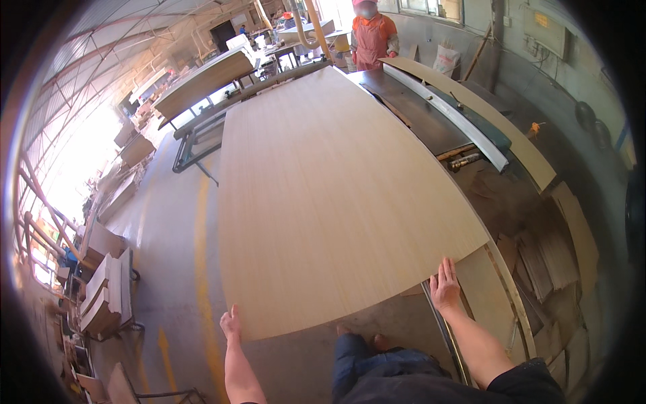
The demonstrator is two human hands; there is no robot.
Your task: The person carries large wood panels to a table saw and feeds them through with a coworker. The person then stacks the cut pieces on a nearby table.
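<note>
A large pale wood-grain board (330,195) stretches away from me across a saw table. My left hand (231,323) is closed round its near left corner, thumb uppermost and the other fingers partly hidden. At the near right end of the board, my right hand (445,285) lies with its fingers stretched out against the edge. That palm is not wrapped round anything. Along the right side of the board runs the dark metal tabletop (410,108), with a long light metal fence (451,114) on it.
A person in an orange top and pink apron (373,40) stands beyond the table's far end. Offcuts (538,262) are heaped at the right, beside a long narrow strip (484,101). Stacked panels on a cart (108,293) stand at the left, past a yellow floor line (202,249).
</note>
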